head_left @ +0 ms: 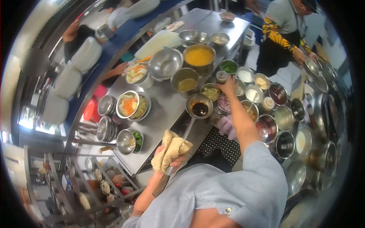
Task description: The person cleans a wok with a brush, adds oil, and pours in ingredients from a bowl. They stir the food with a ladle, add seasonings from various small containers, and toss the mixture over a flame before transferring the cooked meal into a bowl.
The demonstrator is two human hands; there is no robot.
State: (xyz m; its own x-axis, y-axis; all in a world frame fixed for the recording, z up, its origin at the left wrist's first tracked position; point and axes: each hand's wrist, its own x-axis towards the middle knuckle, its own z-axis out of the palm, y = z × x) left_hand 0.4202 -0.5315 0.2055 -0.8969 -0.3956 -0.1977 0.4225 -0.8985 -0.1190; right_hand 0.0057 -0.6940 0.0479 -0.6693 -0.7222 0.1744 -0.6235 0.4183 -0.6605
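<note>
A beige folded cloth [170, 150] is wrapped over the handle of a small pan [199, 106], and my left hand [175, 161] grips both. The pan holds dark sauce and stands out past the steel counter's edge. Out among the ingredient bowls, my right hand [227, 85] is closed around a small container with a pale top [221, 76]. Beside that hand are a bowl of chopped greens [228, 67], a bowl of pale chopped pieces [210, 93] and a bowl of purple onion [224, 102].
Pots of orange liquid [199, 56] and yellowish liquid [187, 84] stand on the steel counter [167, 108]. Vegetable bowls [128, 104] sit at left. A co-worker [283, 34] handles a bowl at upper right. More metal bowls [284, 144] line the right side.
</note>
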